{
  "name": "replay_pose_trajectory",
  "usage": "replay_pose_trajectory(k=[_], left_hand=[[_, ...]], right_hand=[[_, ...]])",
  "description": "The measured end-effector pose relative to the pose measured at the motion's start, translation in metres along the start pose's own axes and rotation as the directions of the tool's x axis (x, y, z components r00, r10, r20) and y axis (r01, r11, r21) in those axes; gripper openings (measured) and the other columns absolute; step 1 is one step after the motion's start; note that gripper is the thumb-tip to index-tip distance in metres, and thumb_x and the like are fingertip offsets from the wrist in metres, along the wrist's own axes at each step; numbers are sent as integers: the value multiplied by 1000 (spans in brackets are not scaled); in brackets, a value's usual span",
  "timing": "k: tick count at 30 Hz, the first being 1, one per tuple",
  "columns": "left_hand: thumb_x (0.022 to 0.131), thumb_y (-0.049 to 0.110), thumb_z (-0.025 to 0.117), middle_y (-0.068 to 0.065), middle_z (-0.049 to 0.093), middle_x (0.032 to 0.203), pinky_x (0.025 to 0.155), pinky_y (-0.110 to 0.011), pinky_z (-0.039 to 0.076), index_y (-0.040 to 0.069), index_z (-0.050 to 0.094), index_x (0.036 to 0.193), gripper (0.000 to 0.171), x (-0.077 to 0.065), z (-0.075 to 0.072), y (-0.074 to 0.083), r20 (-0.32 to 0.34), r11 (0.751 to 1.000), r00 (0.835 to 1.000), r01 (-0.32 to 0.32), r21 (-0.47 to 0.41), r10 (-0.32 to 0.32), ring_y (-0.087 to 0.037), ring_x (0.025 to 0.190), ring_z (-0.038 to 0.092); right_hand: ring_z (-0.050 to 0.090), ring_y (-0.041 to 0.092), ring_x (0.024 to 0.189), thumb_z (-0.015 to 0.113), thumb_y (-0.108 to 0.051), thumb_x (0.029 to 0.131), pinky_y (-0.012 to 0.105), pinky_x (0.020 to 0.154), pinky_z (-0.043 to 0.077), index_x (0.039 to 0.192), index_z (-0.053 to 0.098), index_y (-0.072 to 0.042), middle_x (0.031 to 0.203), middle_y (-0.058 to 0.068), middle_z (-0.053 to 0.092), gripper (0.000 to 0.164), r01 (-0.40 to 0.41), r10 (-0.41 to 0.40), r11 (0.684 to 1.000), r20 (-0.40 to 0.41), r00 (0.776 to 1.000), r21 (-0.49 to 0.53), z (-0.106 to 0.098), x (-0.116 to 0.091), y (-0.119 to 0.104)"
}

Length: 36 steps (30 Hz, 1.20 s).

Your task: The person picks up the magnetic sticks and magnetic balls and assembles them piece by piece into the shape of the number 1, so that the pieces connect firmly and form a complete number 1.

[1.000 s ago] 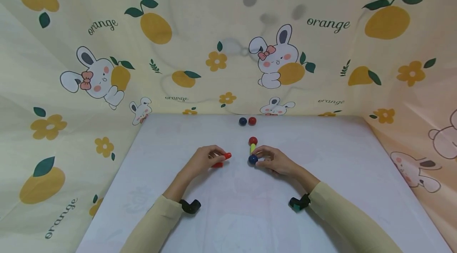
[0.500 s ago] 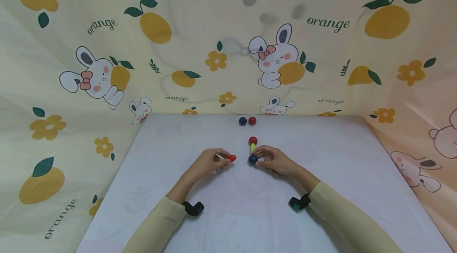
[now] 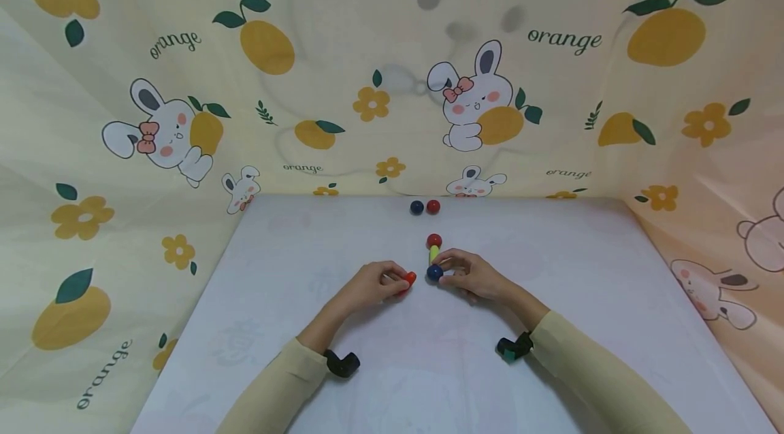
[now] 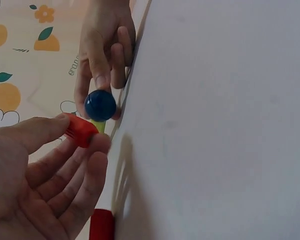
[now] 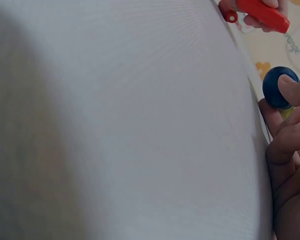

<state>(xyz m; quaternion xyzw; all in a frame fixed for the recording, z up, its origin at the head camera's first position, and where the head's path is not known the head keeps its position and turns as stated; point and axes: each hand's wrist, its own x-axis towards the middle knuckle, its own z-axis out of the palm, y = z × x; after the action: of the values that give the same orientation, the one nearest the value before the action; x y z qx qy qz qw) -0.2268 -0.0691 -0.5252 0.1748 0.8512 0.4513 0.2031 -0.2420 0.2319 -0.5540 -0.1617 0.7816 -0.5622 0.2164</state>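
Observation:
My left hand (image 3: 375, 282) pinches a small red rod (image 4: 81, 131) between thumb and fingers, just left of the right hand. My right hand (image 3: 476, 275) holds a dark blue ball (image 3: 435, 273) between thumb and fingers. A yellow-green stick (image 3: 433, 254) runs back from that ball to a red ball (image 3: 434, 241), in line with it. The red rod and the blue ball stand apart, with a small gap between them. A second red rod (image 4: 101, 225), with a hole in its end, shows below the left hand in the left wrist view.
Farther back on the white table (image 3: 527, 230), another blue ball (image 3: 416, 207) and another red ball (image 3: 433, 207) sit side by side. Behind the table hangs a printed cloth (image 3: 343, 46) with rabbits and oranges. Each wrist wears a dark camera.
My left hand has moved right and slightly nearer to me with the red rod, closing towards the blue ball. The right hand, its ball and the stick have stayed in place.

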Motion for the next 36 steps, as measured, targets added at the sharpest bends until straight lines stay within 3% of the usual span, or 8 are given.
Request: replay_pose_trajectory(k=[5,12,17,26,36], left_hand=[[104,24,75,2,76,97,72,-29,60,11,75,117,18,0,6,-1,12,997,1000,-7,-72,8,-14,79,73],[103,27,76,2,78,92,74,-29,58,12,75,116,21,2,13,-1,3,995,1000,-10,-97,10,-14,80,73],[102,28,77,2,78,91,75,-28,58,10,76,116,23,4,20,-1,9,993,1000,21,-118,-20,-13,80,73],[102,30,76,-4,75,80,62,-27,57,11,76,115,23,5,30,5,18,980,994,105,-166,-103,-17,66,67],[102,32,77,-4,75,79,61,-25,54,8,77,116,27,7,34,6,46,977,992,122,-175,-116,-15,63,63]], right_hand=[[51,14,50,75,-14,102,24,44,44,142,62,-13,132,17,70,42,23,-23,1000,10,1000,13,-1,-1,-1],[51,16,49,75,-14,102,24,44,45,142,61,-14,132,17,70,42,9,-9,1000,13,1000,12,-1,0,1],[52,16,51,75,-15,102,24,46,46,142,61,-15,132,15,71,42,0,0,1000,9,1000,7,-1,-1,-1],[52,15,52,72,-12,104,23,46,47,144,59,-13,134,17,70,42,35,-36,999,21,999,10,-2,0,2],[53,17,51,72,-14,104,24,47,48,143,61,-14,132,16,72,40,32,-32,999,8,999,-16,-2,1,3]])
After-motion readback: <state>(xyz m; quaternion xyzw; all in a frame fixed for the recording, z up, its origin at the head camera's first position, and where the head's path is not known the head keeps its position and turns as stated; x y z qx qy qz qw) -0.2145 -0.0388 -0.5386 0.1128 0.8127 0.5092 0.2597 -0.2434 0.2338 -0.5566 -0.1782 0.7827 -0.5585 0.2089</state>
